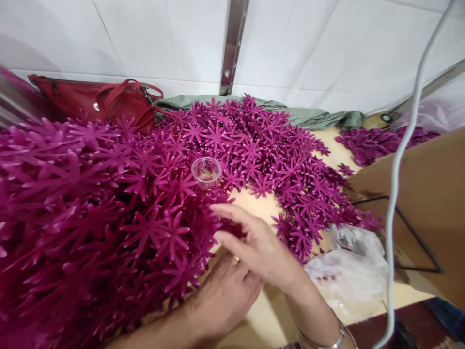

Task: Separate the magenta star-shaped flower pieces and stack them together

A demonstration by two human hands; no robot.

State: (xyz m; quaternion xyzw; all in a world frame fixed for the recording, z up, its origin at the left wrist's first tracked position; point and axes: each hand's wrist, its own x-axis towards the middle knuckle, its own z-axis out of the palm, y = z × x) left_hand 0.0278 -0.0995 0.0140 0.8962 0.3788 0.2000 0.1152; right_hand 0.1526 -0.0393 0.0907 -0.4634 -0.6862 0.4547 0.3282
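Note:
My right hand (259,245) crosses over my left, its thumb and forefinger around purple flower pieces (210,220) at the edge of the large heap. The edges there are blurred. Below it, my left hand (227,295) has its back to me and its fingers curled; the fingertips and anything in them are hidden. A ring shows where the two hands meet. The heap (145,228) of glossy purple star-shaped flowers fills the left side and runs along the back. On it sits a small clear plastic cup (206,170), just beyond my right hand.
A red bag (87,99) lies at the back left, against green cloth (301,118) along the white wall. On the right are a crumpled clear plastic bag (348,271), a cardboard box (425,194) and more purple pieces (366,145). A white cable (394,184) hangs in front.

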